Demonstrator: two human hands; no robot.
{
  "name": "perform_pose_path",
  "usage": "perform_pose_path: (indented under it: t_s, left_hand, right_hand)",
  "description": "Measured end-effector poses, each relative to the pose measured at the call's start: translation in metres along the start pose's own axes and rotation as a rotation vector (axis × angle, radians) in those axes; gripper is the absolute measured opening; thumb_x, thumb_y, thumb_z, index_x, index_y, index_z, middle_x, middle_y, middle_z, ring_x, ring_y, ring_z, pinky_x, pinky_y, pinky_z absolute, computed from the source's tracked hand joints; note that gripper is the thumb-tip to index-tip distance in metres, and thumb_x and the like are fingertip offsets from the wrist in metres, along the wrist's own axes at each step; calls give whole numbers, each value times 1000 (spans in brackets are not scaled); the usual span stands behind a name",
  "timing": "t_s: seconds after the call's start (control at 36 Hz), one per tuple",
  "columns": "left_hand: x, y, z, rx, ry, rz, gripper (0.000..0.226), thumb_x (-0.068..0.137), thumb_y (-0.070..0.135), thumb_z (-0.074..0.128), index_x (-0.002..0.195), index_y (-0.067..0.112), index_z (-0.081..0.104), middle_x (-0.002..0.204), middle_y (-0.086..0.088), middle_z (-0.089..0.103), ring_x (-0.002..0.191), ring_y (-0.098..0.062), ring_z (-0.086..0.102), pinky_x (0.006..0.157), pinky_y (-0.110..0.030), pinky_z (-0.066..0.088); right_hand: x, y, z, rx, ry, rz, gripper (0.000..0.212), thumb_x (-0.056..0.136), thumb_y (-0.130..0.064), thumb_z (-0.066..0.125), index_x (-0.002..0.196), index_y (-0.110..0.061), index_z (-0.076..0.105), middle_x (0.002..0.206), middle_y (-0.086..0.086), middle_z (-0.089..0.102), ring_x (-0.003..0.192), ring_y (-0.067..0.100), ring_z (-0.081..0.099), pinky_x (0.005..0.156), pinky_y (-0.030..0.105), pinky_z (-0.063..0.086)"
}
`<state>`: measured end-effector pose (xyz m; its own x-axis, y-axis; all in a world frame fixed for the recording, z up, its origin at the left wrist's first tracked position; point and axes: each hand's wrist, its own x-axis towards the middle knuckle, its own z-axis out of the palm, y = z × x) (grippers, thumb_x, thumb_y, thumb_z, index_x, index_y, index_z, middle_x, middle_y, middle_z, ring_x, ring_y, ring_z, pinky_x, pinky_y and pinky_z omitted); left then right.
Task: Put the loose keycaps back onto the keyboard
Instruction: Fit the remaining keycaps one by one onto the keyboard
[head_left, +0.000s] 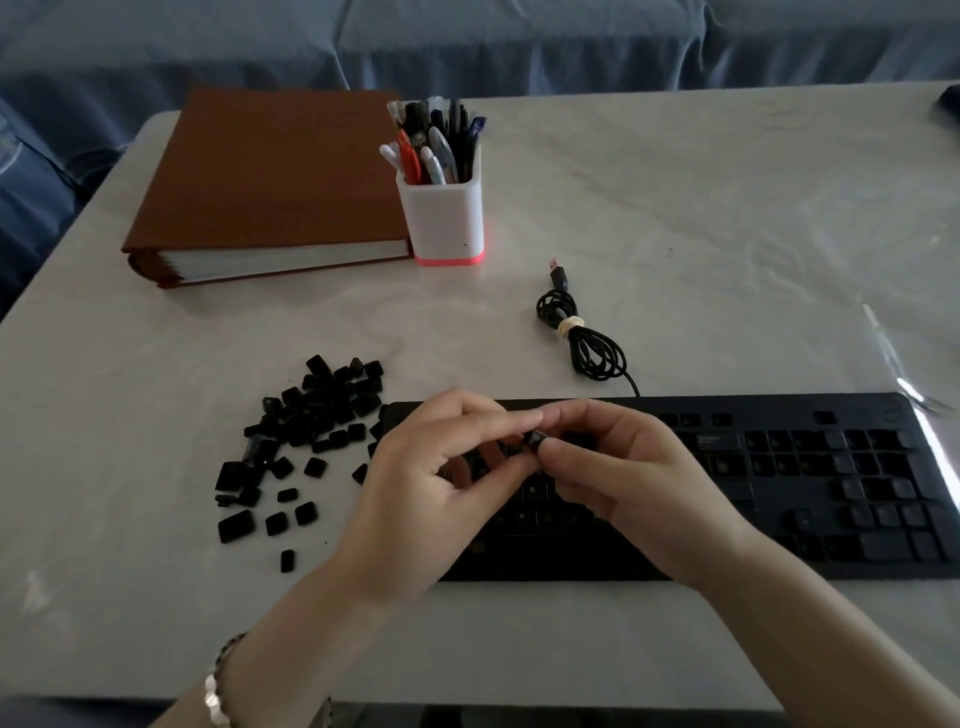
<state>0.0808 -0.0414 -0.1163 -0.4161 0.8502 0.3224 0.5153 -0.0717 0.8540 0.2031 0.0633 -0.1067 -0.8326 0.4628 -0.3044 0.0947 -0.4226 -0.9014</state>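
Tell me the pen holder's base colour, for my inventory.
Pen holder base: pinkish red; head view.

A pale marbled table (675, 208) carries a black keyboard (831, 483) near its front edge, with loose keycaps (306, 421) heaped just left and a coiled cable (582, 332) behind it — a brown binder (270, 171) and a pen cup (441, 218) stand farther back.
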Motion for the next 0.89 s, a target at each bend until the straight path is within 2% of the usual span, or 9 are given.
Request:
perform_pose_path:
  t_s: [0.08, 0.19, 0.25, 0.31, 0.39, 0.5, 0.58, 0.72, 0.89]
  left_hand:
    - [-1, 0, -2, -31, 5, 32, 24, 80, 21, 65, 104, 25, 67, 90, 8, 63, 77, -9, 62, 56, -21, 48]
    - [-1, 2, -1, -59, 24, 23, 21, 79, 23, 66, 100, 26, 68, 90, 7, 65, 77, -10, 63, 56, -27, 49]
    - [-2, 2, 0, -80, 38, 1, 20, 78, 25, 67, 98, 27, 68, 91, 8, 66, 77, -9, 64, 56, -28, 50]
    - [-2, 2, 0, -97, 51, -22, 18, 77, 27, 68, 95, 27, 68, 91, 10, 67, 76, -9, 64, 56, -28, 50]
    - [-3, 1, 1, -108, 55, -52, 18, 75, 29, 68, 93, 28, 69, 90, 11, 68, 77, -10, 65, 56, -26, 51]
    - [-5, -2, 4, -132, 47, -78, 17, 75, 29, 69, 91, 27, 70, 88, 13, 69, 76, -10, 66, 56, -20, 50]
    - [-8, -5, 6, -150, 37, -105, 17, 74, 29, 69, 91, 27, 71, 88, 14, 69, 76, -9, 66, 58, -17, 49]
    - [-10, -8, 10, -171, 27, -118, 17, 73, 30, 70, 90, 28, 71, 88, 13, 69, 76, -9, 66, 59, -16, 49]
    - [-11, -10, 14, -136, -6, -87, 19, 75, 28, 69, 94, 26, 70, 88, 12, 69, 77, -8, 66, 62, -13, 48]
  right_hand:
    - [-1, -1, -1, -6, 6, 7, 8, 69, -19, 74, 73, -26, 74, 72, 0, 63, 66, 16, 45, 60, 23, 38]
    - [-2, -1, -1, 2, -2, -15, 10, 69, -19, 75, 71, -28, 74, 67, -1, 62, 60, 11, 44, 57, 20, 38]
    - [-3, 0, -2, 32, 1, -31, 12, 64, -19, 67, 71, -25, 75, 66, -1, 63, 58, 8, 46, 54, 16, 40]
    - [-4, 2, -4, 44, 0, -48, 10, 68, -17, 69, 73, -22, 76, 66, 0, 64, 56, 5, 47, 52, 14, 41]
    - [-5, 4, -5, 26, 8, -72, 8, 72, -12, 74, 75, -20, 76, 68, 0, 66, 53, 3, 48, 50, 13, 40]
    - [-8, 2, -4, -78, 61, -120, 16, 62, -16, 67, 76, -20, 74, 68, -1, 69, 53, 0, 55, 51, 11, 43]
    - [-10, 2, -5, -175, 94, -156, 19, 62, -17, 67, 81, -18, 70, 68, -7, 70, 58, -2, 60, 56, 8, 45]
    - [-11, 8, -10, -257, 139, -193, 20, 60, -22, 69, 80, -25, 72, 76, 1, 72, 67, 4, 64, 63, 12, 49]
    - [-12, 10, -16, -367, 148, -217, 20, 59, -26, 71, 78, -26, 70, 68, -10, 68, 64, 1, 60, 63, 12, 48]
